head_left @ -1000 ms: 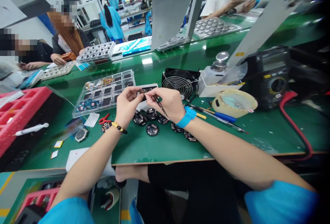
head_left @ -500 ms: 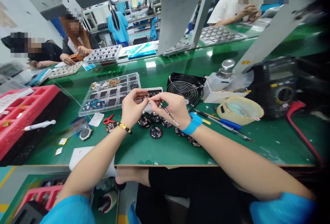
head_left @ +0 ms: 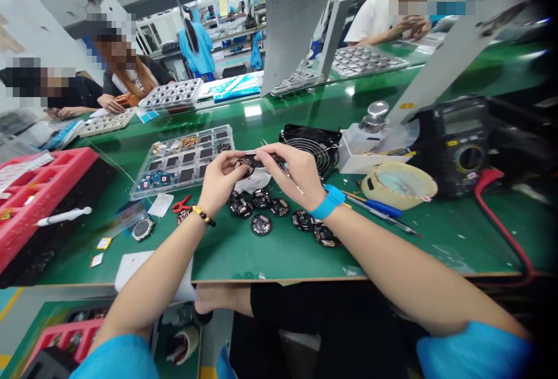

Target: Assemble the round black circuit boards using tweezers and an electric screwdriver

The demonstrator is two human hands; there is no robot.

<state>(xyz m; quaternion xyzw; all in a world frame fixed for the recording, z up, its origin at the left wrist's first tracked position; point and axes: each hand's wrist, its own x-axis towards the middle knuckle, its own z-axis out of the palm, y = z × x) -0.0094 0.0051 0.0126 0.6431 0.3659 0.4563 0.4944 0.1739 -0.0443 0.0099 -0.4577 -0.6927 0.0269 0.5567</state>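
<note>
My left hand (head_left: pixel 219 186) is closed on a round black electronic module (head_left: pixel 244 165), held up on edge over the bench between thumb and fingers. In my right hand (head_left: pixel 300 174) is a pair of metal tweezers (head_left: pixel 296 184); their back end sticks out below the fingers. The right fingertips are just beside the module; whether they touch it, I cannot make out. Beneath my hands lie several more round black modules (head_left: pixel 261 225) on the green bench. Left of them, red-handled cutters (head_left: pixel 181 204) rest near my left wrist.
Behind my hands stand a clear compartment tray (head_left: pixel 185 158) of parts and a black fan (head_left: pixel 311 143). To the right are a yellowish bowl (head_left: pixel 399 187), pens (head_left: pixel 383 208) and a multimeter (head_left: pixel 462 146). A red tray (head_left: pixel 61 178) stands at left. Co-workers sit across the bench.
My right fingertips have moved up and slightly away from the left fingers, tweezers still held. More of the round module shows now. The whole view has shifted a little.
</note>
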